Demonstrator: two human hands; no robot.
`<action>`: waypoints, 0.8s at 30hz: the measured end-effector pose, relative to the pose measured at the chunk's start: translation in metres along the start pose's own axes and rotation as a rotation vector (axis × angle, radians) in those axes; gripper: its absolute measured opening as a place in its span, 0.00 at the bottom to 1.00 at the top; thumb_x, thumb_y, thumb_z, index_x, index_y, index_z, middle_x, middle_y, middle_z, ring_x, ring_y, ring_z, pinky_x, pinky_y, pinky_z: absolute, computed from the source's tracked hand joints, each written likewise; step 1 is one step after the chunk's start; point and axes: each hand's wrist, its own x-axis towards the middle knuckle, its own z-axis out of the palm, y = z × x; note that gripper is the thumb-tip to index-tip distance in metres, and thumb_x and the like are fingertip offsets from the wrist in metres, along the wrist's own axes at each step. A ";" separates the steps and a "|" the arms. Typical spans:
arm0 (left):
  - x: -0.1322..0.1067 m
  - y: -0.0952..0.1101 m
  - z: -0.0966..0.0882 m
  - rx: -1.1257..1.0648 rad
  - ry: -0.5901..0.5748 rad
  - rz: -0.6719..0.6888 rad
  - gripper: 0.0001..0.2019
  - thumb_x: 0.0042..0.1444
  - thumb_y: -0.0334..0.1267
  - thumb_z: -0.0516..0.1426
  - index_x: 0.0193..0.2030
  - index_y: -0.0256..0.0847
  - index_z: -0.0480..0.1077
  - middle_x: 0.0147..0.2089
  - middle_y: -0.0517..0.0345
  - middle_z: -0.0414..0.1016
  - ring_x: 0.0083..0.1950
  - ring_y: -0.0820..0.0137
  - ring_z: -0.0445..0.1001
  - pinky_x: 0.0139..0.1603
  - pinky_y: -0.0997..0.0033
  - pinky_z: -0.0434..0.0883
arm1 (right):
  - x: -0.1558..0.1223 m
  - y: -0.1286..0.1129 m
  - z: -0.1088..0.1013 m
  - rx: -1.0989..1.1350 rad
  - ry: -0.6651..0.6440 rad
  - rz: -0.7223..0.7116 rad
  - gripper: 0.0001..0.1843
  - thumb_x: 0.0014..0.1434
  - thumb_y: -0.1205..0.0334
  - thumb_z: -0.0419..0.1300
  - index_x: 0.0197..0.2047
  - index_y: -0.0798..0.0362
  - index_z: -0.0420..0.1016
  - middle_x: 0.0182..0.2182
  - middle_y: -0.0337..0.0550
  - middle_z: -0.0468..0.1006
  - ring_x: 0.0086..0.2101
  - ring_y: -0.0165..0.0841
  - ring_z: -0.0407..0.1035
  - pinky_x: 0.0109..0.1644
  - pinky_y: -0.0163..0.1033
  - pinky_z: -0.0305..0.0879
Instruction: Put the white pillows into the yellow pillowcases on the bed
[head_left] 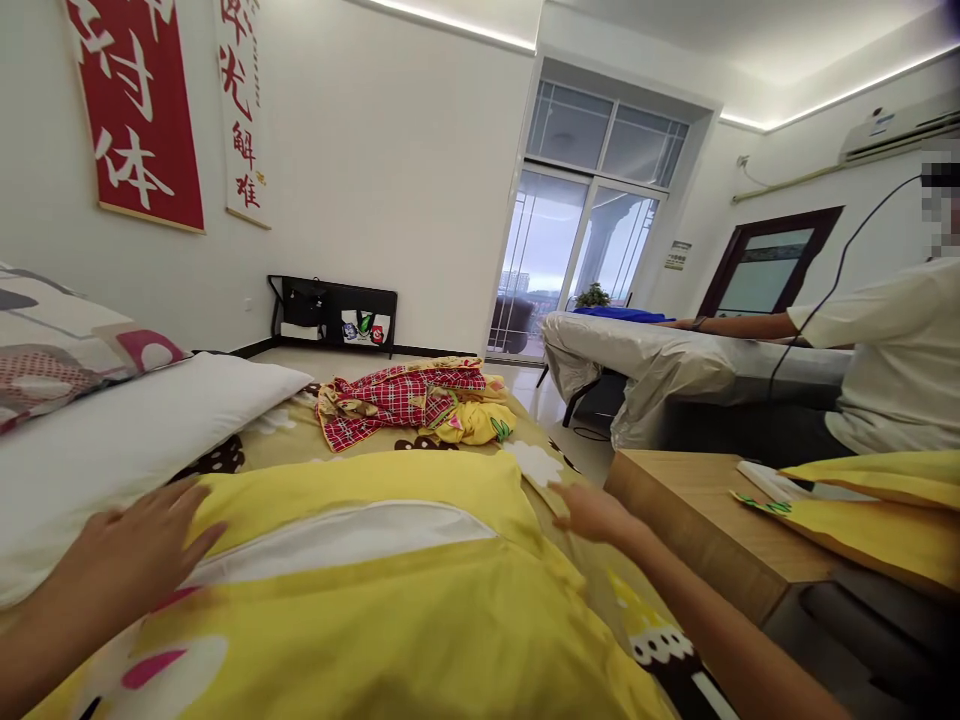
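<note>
A yellow pillow (390, 620) with a long opening across its back lies right in front of me, and white filling (375, 530) shows through the gap. At its far left corner my left hand (142, 545) rests with fingers spread, the fingertips at the yellow cloth. My right hand (596, 512) hovers beside the far right corner, fingers stretched out and holding nothing. Under the pillow spreads a patterned bed cover (536, 462). Beyond it lies a crumpled heap of red plaid and yellow cloth (405, 395).
A white pillow (165, 410) and a patterned pillow (67, 335) lie at left. To the right stands a wooden cabinet (690, 500) with yellow cloth (877, 530) on it. Behind that, a person (900, 340) sits at a plastic-covered table (720, 350).
</note>
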 end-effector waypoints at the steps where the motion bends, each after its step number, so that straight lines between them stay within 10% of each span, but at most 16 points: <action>1: 0.014 0.024 -0.027 0.016 0.005 0.078 0.26 0.59 0.46 0.43 0.57 0.33 0.65 0.62 0.44 0.66 0.58 0.56 0.67 0.54 0.55 0.60 | 0.006 -0.005 -0.021 -0.008 0.055 -0.018 0.31 0.52 0.59 0.63 0.59 0.55 0.67 0.52 0.59 0.72 0.51 0.51 0.67 0.51 0.49 0.60; 4: 0.060 0.105 -0.094 -0.085 0.065 0.235 0.23 0.61 0.46 0.46 0.58 0.35 0.63 0.64 0.48 0.63 0.64 0.58 0.60 0.57 0.56 0.58 | 0.029 -0.034 -0.074 -0.001 0.242 -0.083 0.32 0.62 0.53 0.53 0.66 0.55 0.54 0.59 0.58 0.64 0.57 0.48 0.60 0.57 0.50 0.54; 7: 0.099 0.177 -0.118 -0.257 0.094 0.347 0.19 0.63 0.40 0.45 0.54 0.34 0.66 0.60 0.44 0.67 0.64 0.59 0.61 0.60 0.54 0.55 | 0.050 -0.074 -0.086 0.037 0.363 -0.131 0.30 0.66 0.51 0.45 0.67 0.55 0.49 0.63 0.55 0.58 0.61 0.44 0.54 0.60 0.49 0.50; 13: 0.089 0.246 -0.021 -0.330 -0.121 0.383 0.22 0.64 0.44 0.45 0.58 0.35 0.66 0.64 0.40 0.63 0.65 0.57 0.61 0.60 0.52 0.60 | 0.060 -0.136 0.035 0.081 0.241 -0.180 0.22 0.67 0.58 0.43 0.60 0.55 0.62 0.56 0.54 0.69 0.57 0.39 0.61 0.58 0.48 0.55; 17: 0.051 0.252 0.044 -0.322 -0.234 0.330 0.25 0.63 0.43 0.46 0.64 0.36 0.60 0.67 0.41 0.57 0.68 0.57 0.55 0.65 0.48 0.55 | 0.078 -0.123 0.094 0.099 0.145 -0.228 0.25 0.67 0.55 0.43 0.65 0.52 0.57 0.64 0.51 0.57 0.64 0.37 0.49 0.64 0.51 0.45; 24: 0.053 0.255 0.047 -0.350 -0.269 0.336 0.26 0.65 0.45 0.42 0.67 0.37 0.56 0.69 0.46 0.51 0.70 0.59 0.51 0.67 0.47 0.51 | 0.121 -0.045 0.104 0.152 -0.022 -0.087 0.28 0.68 0.50 0.35 0.60 0.45 0.66 0.61 0.45 0.65 0.61 0.38 0.57 0.60 0.57 0.53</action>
